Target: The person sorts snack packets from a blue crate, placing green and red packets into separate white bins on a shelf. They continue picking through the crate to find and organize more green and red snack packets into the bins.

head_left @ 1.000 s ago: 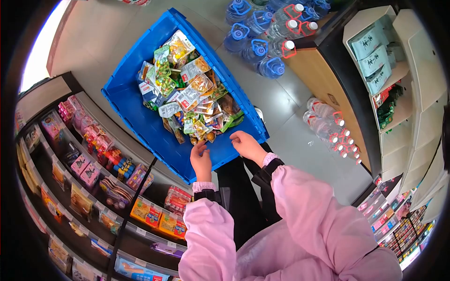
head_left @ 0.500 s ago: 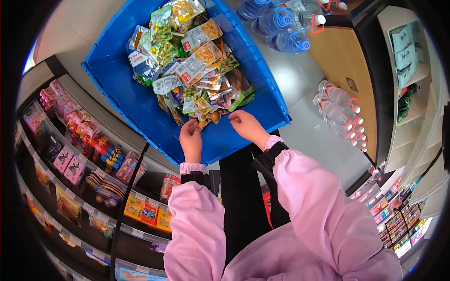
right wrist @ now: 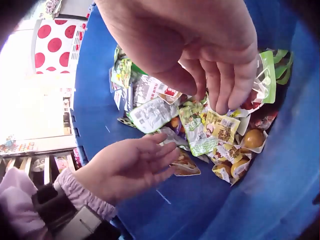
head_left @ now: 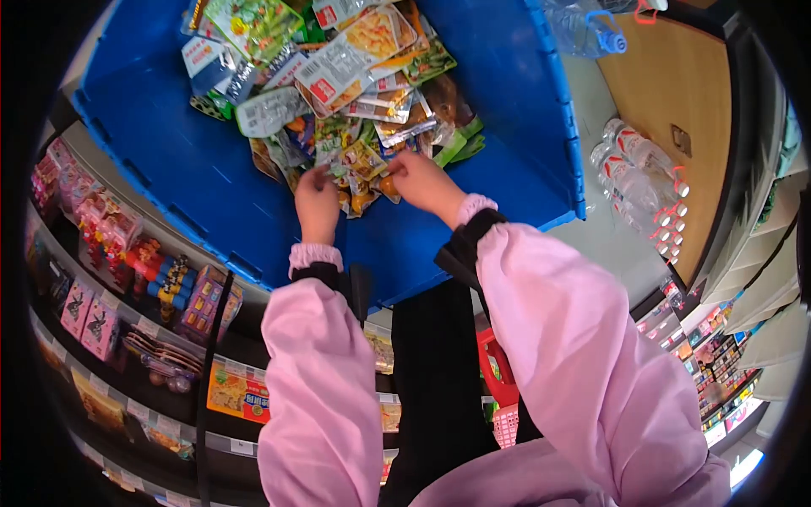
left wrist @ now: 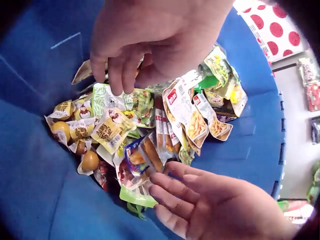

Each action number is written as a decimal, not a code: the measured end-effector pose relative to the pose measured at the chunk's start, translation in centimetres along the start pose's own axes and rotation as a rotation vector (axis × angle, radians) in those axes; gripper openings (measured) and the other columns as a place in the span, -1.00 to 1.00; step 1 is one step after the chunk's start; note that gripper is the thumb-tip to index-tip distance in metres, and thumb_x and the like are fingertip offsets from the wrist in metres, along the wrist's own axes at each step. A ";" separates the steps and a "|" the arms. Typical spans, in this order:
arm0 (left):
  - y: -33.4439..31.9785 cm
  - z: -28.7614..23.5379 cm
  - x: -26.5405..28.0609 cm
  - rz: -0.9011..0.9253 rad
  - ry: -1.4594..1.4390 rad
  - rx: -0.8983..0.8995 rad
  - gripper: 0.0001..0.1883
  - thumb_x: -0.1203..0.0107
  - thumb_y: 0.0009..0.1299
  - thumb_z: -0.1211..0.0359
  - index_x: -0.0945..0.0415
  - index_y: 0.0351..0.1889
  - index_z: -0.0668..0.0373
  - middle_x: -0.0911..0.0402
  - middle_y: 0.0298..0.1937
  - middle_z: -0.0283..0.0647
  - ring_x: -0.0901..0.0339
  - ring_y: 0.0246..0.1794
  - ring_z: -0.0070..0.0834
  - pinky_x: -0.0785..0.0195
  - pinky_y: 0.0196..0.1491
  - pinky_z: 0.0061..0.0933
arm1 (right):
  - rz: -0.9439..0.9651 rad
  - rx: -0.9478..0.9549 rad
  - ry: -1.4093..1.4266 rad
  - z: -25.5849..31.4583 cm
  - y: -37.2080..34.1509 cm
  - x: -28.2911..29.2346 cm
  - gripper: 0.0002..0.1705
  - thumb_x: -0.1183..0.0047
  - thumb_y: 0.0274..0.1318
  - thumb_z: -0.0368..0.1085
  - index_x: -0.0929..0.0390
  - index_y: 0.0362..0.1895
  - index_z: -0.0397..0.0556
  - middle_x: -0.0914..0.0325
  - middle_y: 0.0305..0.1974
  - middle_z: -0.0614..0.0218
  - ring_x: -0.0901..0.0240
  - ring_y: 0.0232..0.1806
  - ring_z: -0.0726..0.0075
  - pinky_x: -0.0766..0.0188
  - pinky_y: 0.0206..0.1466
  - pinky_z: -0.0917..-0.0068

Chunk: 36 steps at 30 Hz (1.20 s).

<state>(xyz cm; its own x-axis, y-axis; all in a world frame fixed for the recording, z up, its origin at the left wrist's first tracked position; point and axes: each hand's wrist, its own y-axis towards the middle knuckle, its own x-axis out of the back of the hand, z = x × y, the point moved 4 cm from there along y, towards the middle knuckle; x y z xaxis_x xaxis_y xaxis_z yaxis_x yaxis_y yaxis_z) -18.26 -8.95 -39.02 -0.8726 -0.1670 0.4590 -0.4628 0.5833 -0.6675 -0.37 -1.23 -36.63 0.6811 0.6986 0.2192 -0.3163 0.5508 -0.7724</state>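
Both hands reach into a blue crate [head_left: 524, 144] that holds a heap of snack packets. My left hand [head_left: 317, 207] is at the heap's near left edge, its fingers loosely bent above the packets in the left wrist view. Opposite it, my right hand [head_left: 427, 188] has its fingertips right at a small yellow packet [right wrist: 220, 127]. Neither hand has its fingers curled round a packet. Between the hands lie small clear packets with round brown, egg-like pieces [right wrist: 252, 139]. Farther up the heap are a long packet with a food picture [head_left: 346, 68] and a silvery pouch [head_left: 272, 111].
Shelves of toys and boxed snacks [head_left: 236, 393] run along the left. Large water bottles [head_left: 638, 182] lie on the floor beside a wooden panel [head_left: 676, 93] at right. A red basket [head_left: 498, 372] is near the person's legs.
The crate appears larger and higher in the head view as the person leans closer. Both hands have moved in to the near edge of the heap, the right fingertips now at the packets.
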 end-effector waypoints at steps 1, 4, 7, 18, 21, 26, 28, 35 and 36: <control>0.6 0.1 -0.3 -0.007 0.007 0.011 -0.77 0.07 0.15 0.48 -0.45 -0.23 0.34 -0.53 -0.38 -0.11 -0.47 -0.38 -0.45 -0.29 -0.30 -0.51 | -0.011 0.002 0.004 -0.6 0.9 -0.3 -0.75 0.10 -0.20 -0.37 -0.48 -0.33 -0.13 -0.48 -0.37 0.02 -0.40 -0.24 -0.01 -0.31 -0.18 0.28; 0.6 -1.2 -0.9 0.006 -0.065 -0.019 -0.75 0.08 0.14 0.50 -0.43 -0.20 0.32 -0.53 -0.36 -0.13 -0.47 -0.37 -0.45 -0.30 -0.29 -0.52 | -0.004 -0.013 -0.049 -1.3 1.9 -0.2 -0.73 0.08 -0.16 -0.39 -0.46 -0.27 -0.19 -0.50 -0.39 0.16 -0.44 -0.35 0.27 -0.34 -0.26 0.46; 0.0 -2.0 -1.1 0.033 -0.089 -0.073 -0.77 0.07 0.17 0.52 -0.41 -0.20 0.32 -0.53 -0.38 -0.17 -0.46 -0.37 -0.50 -0.30 -0.28 -0.55 | -0.040 -0.012 0.062 -0.9 1.8 0.7 -0.77 0.08 -0.18 -0.36 -0.51 -0.36 -0.14 -0.48 -0.34 0.01 -0.40 -0.23 -0.01 -0.31 -0.14 0.29; 1.6 -8.2 0.2 0.106 -0.143 -0.046 -0.67 0.21 0.18 0.57 -0.27 -0.05 0.38 -0.43 -0.15 -0.08 -0.41 -0.13 -0.42 -0.29 -0.05 -0.47 | -0.009 -0.042 0.034 2.3 2.3 4.8 -0.74 0.10 -0.13 -0.37 -0.45 -0.26 -0.14 -0.49 -0.36 0.09 -0.43 -0.27 0.09 -0.33 -0.20 0.36; 2.8 -10.0 0.3 0.115 -0.344 -0.011 -0.65 0.17 0.23 0.48 -0.23 0.00 0.35 -0.41 -0.09 -0.07 -0.40 -0.09 -0.35 -0.27 -0.04 -0.44 | -0.006 -0.059 0.046 2.2 3.4 4.7 -0.74 0.11 -0.11 -0.34 -0.46 -0.25 -0.11 -0.49 -0.31 0.10 -0.42 -0.23 0.10 -0.33 -0.16 0.35; 6.8 -12.5 0.5 0.110 -1.152 0.268 -0.60 0.17 0.28 0.45 -0.11 0.08 0.34 -0.37 -0.04 -0.02 -0.34 -0.01 -0.25 -0.24 0.01 -0.27 | -0.011 -0.029 0.037 3.4 4.2 4.5 -0.74 0.11 -0.13 -0.35 -0.47 -0.26 -0.12 -0.49 -0.30 0.10 -0.42 -0.22 0.10 -0.33 -0.16 0.36; 9.0 -13.9 0.4 0.091 -1.291 0.326 -0.65 0.16 0.28 0.45 -0.16 0.02 0.35 -0.36 -0.04 -0.01 -0.32 0.00 -0.22 -0.24 0.01 -0.24 | -0.024 0.015 0.033 3.4 4.3 4.1 -0.73 0.11 -0.13 -0.35 -0.46 -0.26 -0.13 -0.49 -0.31 0.11 -0.42 -0.23 0.11 -0.33 -0.17 0.37; 13.5 -17.1 5.3 0.017 -1.333 0.110 -0.76 0.24 0.29 0.54 -0.19 -0.09 0.46 -0.35 -0.03 0.06 -0.33 0.02 -0.17 -0.26 0.07 -0.26 | 0.036 0.033 0.073 4.1 3.9 4.5 -0.72 0.13 -0.13 -0.36 -0.43 -0.25 -0.16 -0.48 -0.35 0.08 -0.43 -0.27 0.14 -0.32 -0.20 0.38; 13.7 -17.1 6.2 -0.014 -1.306 0.099 -0.75 0.24 0.29 0.56 -0.17 -0.08 0.48 -0.34 -0.02 0.06 -0.33 0.03 -0.17 -0.26 0.08 -0.27 | 0.036 0.055 0.057 4.1 4.4 4.5 -0.72 0.13 -0.12 -0.36 -0.43 -0.24 -0.16 -0.48 -0.35 0.08 -0.43 -0.27 0.14 -0.32 -0.20 0.38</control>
<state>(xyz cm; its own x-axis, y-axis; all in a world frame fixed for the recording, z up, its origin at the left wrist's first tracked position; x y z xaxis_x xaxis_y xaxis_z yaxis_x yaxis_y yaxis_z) -27.35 11.56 -35.31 -0.3485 -0.8475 -0.4003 -0.4335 0.5244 -0.7328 -1.35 6.17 -36.59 0.7048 0.6919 0.1563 -0.3762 0.5514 -0.7446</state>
